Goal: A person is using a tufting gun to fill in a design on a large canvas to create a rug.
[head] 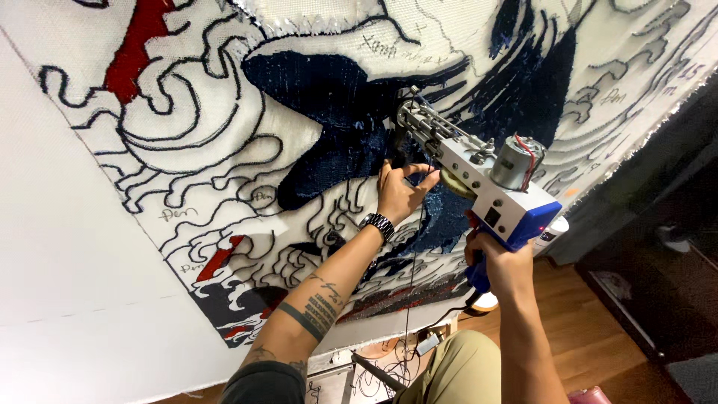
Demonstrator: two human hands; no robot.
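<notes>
A large white backing cloth (67,247) hangs stretched upright, covered with black line drawings and tufted patches of dark blue (336,112) and red. My right hand (499,263) grips the blue handle of a tufting gun (479,176), whose metal nose touches the dark blue patch. My left hand (400,191), with a metal wristwatch on the wrist, presses its fingers on the cloth just below the gun's nose. A dark blue yarn (413,254) runs down from the gun.
Wooden floor (591,337) lies below at the right. A dark cabinet (658,247) stands at the right edge. Cables and a metal frame part (374,370) lie at the cloth's foot, next to my knee in khaki trousers (456,370).
</notes>
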